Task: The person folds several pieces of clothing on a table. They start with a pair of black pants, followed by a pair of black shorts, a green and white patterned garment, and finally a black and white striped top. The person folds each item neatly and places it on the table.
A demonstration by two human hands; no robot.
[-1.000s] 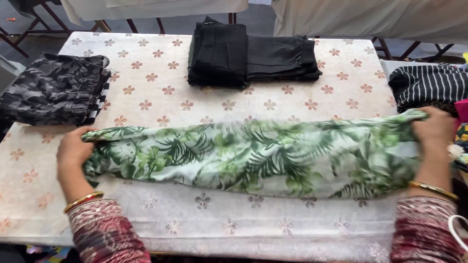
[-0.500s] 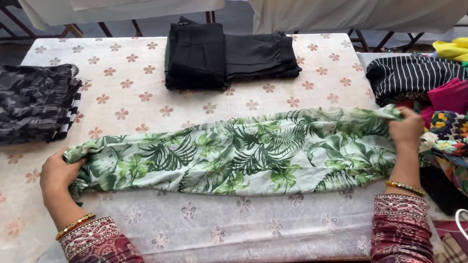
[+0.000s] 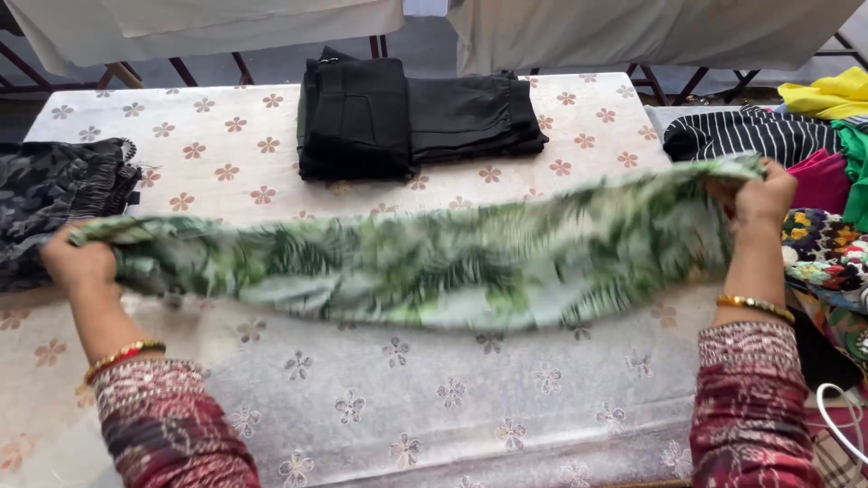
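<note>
Green leaf-print cloth now off flowered table

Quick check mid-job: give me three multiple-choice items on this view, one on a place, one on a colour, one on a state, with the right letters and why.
1. Where does the folded black garment lie?
A. far side of the table
B. on the floor
C. on the person's lap

2. What colour is the cloth that both hands hold?
A. plain red
B. green leaf print
C. solid blue

3. How is that cloth held?
A. rolled into a ball
B. stuffed in a bag
C. stretched between left hand and right hand

Answers: 1 A, it sits beyond the cloth on the flowered table. 2 B, palm leaves show. 3 C, each hand grips one end.
</note>
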